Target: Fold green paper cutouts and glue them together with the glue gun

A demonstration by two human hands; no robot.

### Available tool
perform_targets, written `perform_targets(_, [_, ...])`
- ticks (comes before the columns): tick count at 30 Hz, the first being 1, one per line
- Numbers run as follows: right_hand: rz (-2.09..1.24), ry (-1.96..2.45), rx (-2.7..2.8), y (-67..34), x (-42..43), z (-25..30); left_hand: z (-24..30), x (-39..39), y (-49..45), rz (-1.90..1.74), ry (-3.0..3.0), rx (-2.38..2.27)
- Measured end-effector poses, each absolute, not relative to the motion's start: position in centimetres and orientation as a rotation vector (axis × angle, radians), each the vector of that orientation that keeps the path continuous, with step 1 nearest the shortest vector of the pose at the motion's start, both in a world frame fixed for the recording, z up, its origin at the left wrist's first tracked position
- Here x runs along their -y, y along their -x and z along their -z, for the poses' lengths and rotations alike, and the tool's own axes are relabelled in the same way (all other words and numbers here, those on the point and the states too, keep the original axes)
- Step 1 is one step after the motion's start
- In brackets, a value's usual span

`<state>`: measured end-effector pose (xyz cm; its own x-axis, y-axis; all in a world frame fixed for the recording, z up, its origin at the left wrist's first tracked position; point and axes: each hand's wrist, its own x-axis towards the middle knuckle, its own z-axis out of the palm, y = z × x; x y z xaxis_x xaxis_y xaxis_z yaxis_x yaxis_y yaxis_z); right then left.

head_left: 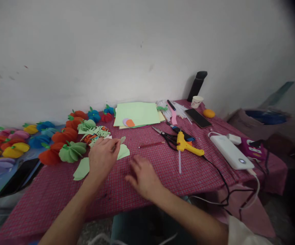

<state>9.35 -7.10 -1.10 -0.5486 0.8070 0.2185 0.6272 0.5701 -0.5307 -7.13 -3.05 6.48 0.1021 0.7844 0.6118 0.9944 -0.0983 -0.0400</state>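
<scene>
My left hand is closed in a pinch above the cloth, with a small light green paper piece showing at its fingertips. Just under those fingers lies a light green paper cutout, and another stack of green cutouts sits left of the wrist. Behind the hand is a heap of paper scraps, mostly green and orange. My right hand is low over the checked tablecloth, fingers apart, holding nothing. A red pencil lies beyond it.
Paper pumpkins crowd the left side. Green paper sheets lie at the back. To the right are scissors, a yellow glue gun with its cable, a phone, a white power bank, a cup and a black bottle.
</scene>
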Motion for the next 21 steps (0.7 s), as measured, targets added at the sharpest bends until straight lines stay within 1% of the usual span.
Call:
perform_targets(1, [-0.516,1.296,2.326,-9.1,6.8,1.1,-6.4,3.1,7.0,0.606,1.95,1.723])
perform_targets(2, [-0.516,1.261,2.379,-8.9,6.5,1.2,-6.3,3.0,6.9,0.6,1.957,1.718])
perform_targets(4, [-0.589,0.724,2.632,-8.6,6.2,1.1,-6.1,2.9,6.6,0.606,1.967,1.716])
perform_targets(5, [-0.611,0.539,2.678,-8.5,6.3,0.9,-6.1,2.8,6.5,0.614,1.967,1.713])
perform_targets(6, [-0.596,0.643,2.642,-8.5,6.4,0.7,-6.0,2.8,6.4,0.622,1.961,1.705])
perform_targets(8, [-0.533,1.098,2.482,-8.8,6.8,0.2,-6.0,2.6,6.3,0.631,1.958,1.669])
perform_targets(9, [-0.524,1.258,2.435,-9.0,7.0,-0.1,-6.0,2.6,6.3,0.632,1.963,1.646])
perform_targets(10, [-0.571,1.178,2.515,-9.3,7.2,-0.4,-6.1,2.5,6.3,0.634,1.964,1.629])
perform_targets(12, [-0.707,0.547,2.762,-10.1,7.3,-0.7,-6.2,2.5,6.3,0.633,1.955,1.619])
perform_targets(13, [-0.741,0.302,2.794,-10.5,7.0,-0.7,-6.2,2.4,6.4,0.631,1.945,1.622])
perform_targets(14, [-0.72,0.338,2.753,-11.1,6.6,-0.6,-6.3,2.4,6.5,0.628,1.932,1.626])
perform_targets(17, [-0.546,1.026,2.595,-12.6,4.2,0.2,-6.4,2.5,6.9,0.621,1.913,1.629])
perform_targets(19, [-0.455,1.408,2.496,-13.4,3.0,0.8,-6.4,2.5,7.3,0.628,1.903,1.626])
perform_targets(21, [-0.405,1.556,2.431,-13.7,3.1,1.0,-6.5,2.5,7.6,0.649,1.89,1.623])
